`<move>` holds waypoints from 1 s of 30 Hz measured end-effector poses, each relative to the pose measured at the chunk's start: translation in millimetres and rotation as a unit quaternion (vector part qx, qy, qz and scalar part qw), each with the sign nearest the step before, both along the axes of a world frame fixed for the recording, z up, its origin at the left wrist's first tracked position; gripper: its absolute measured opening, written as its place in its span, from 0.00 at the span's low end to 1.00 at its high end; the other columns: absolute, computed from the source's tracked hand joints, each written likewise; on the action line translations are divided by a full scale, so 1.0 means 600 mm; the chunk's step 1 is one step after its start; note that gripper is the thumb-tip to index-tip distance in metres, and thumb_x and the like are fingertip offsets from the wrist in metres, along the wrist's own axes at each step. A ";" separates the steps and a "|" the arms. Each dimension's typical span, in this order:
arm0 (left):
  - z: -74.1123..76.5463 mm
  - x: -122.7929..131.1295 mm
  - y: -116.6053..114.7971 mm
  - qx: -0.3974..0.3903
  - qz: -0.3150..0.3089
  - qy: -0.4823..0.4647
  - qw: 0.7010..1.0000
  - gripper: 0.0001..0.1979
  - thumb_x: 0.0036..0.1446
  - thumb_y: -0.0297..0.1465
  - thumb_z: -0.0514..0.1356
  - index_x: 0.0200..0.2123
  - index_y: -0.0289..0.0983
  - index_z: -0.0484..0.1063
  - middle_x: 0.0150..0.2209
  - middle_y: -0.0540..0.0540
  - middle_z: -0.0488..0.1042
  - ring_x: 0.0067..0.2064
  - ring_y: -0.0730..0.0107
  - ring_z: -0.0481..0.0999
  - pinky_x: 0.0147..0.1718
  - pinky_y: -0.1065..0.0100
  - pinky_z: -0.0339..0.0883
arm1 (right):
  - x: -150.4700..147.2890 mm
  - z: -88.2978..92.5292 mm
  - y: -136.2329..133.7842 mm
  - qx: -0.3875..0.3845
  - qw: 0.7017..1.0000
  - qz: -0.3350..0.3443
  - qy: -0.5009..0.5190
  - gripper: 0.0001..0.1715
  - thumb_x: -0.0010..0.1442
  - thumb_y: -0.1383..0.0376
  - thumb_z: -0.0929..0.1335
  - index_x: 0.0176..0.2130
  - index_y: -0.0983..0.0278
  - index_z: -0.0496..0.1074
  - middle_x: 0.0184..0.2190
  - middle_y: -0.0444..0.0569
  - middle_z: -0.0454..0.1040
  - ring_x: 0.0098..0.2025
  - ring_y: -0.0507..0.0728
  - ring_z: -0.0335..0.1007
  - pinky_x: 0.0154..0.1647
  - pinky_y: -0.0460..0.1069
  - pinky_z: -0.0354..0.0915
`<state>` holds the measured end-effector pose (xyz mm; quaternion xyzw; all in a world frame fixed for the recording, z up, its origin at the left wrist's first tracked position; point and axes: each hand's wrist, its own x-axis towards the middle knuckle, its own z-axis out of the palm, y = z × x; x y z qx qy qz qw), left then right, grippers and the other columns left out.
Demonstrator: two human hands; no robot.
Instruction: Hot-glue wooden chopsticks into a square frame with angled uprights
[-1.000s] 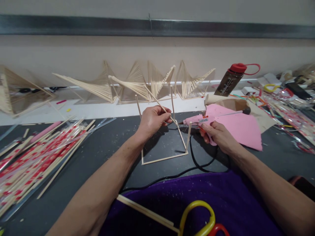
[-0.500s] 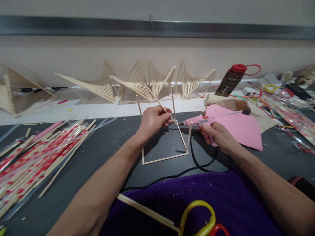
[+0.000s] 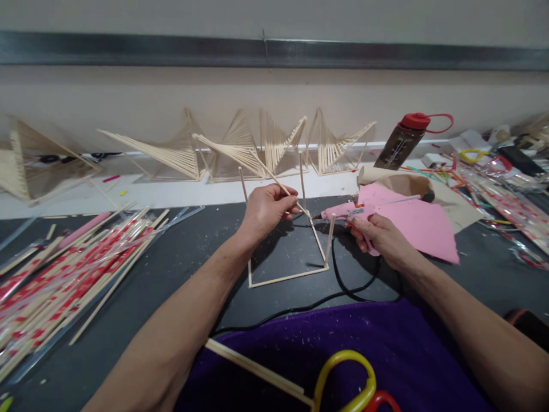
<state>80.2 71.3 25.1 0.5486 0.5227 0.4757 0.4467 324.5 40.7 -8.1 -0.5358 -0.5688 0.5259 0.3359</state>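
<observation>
My left hand pinches a thin wooden stick that slants down to the right, its lower end at the back right corner of a square stick frame. Upright sticks rise from the frame's corners. In my right hand is a pink glue gun, fingers wrapped round its handle. The gun's dark nozzle points left at that corner, beside the slanting stick's lower end. My left hand and forearm hide part of the frame's left side.
Twisted stick models stand along the wall. Packs of sticks lie left. A bottle, pink sheet and clutter are right. A black cord crosses the front, near purple cloth and yellow-handled scissors.
Both hands keep their holds and have hardly moved. The view has shifted very slightly.
</observation>
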 end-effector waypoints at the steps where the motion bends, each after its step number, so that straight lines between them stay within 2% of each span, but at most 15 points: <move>1: 0.001 0.000 0.000 -0.001 0.001 0.000 1.000 0.08 0.48 0.29 0.63 0.32 0.31 0.73 0.31 0.42 0.76 0.28 0.69 0.79 0.20 0.75 0.68 | 0.000 0.000 0.000 0.000 1.000 0.000 0.005 0.26 0.58 0.47 0.64 0.21 0.63 0.60 0.12 0.42 0.62 0.15 0.47 0.53 0.16 0.44 0.46; 7: 0.001 0.001 -0.001 -0.007 0.005 0.009 1.000 0.08 0.48 0.29 0.63 0.32 0.31 0.73 0.28 0.44 0.76 0.28 0.69 0.78 0.20 0.76 0.68 | -0.001 0.001 -0.001 0.003 1.000 -0.006 0.009 0.26 0.58 0.48 0.64 0.21 0.63 0.61 0.13 0.41 0.62 0.16 0.47 0.54 0.17 0.44 0.47; 17: -0.001 0.004 -0.001 -0.006 0.003 0.016 1.000 0.07 0.48 0.29 0.63 0.31 0.30 0.73 0.34 0.42 0.77 0.28 0.71 0.78 0.20 0.77 0.67 | -0.001 0.002 -0.002 -0.007 1.000 -0.005 -0.023 0.27 0.58 0.47 0.64 0.21 0.64 0.61 0.12 0.42 0.63 0.15 0.46 0.52 0.16 0.44 0.45; 30: -0.002 0.004 -0.001 -0.004 0.003 0.046 0.999 0.08 0.48 0.28 0.62 0.32 0.30 0.74 0.30 0.43 0.77 0.27 0.70 0.78 0.20 0.76 0.68 | -0.003 0.003 -0.003 -0.006 1.000 -0.011 -0.025 0.26 0.58 0.47 0.64 0.22 0.63 0.61 0.12 0.42 0.63 0.14 0.47 0.52 0.15 0.44 0.46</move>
